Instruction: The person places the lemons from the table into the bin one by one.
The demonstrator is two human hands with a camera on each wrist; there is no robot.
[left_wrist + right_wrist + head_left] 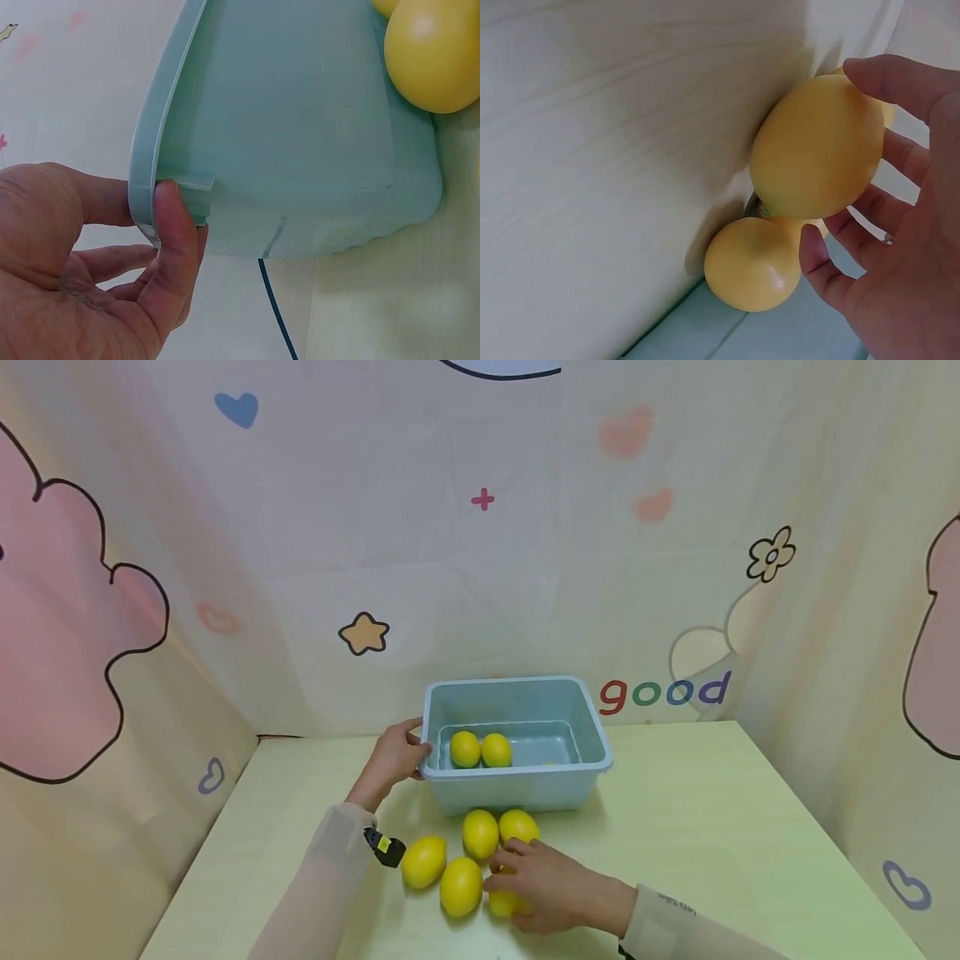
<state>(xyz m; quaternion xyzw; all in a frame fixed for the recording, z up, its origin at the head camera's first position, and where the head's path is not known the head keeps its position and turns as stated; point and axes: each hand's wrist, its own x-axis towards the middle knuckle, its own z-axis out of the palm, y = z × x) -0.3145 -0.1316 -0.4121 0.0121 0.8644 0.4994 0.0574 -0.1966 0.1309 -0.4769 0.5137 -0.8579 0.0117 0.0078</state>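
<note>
A light-blue plastic bin (517, 792) stands on the table near the back curtain. My left hand (395, 752) grips its left rim, thumb on one side and fingers on the other in the left wrist view. Two lemons (465, 749) lie inside at the left, and a sliver of yellow shows behind the front wall. In front of the bin several more lemons (461, 887) are grouped on the table. My right hand (551, 887) curls round the nearest right lemon (817, 146), partly hiding it in the head view.
The pale wooden table (697, 827) extends to both sides of the bin. A printed curtain (510, 593) hangs right behind the bin and along both sides. Another lemon (751, 264) lies close beside the held one.
</note>
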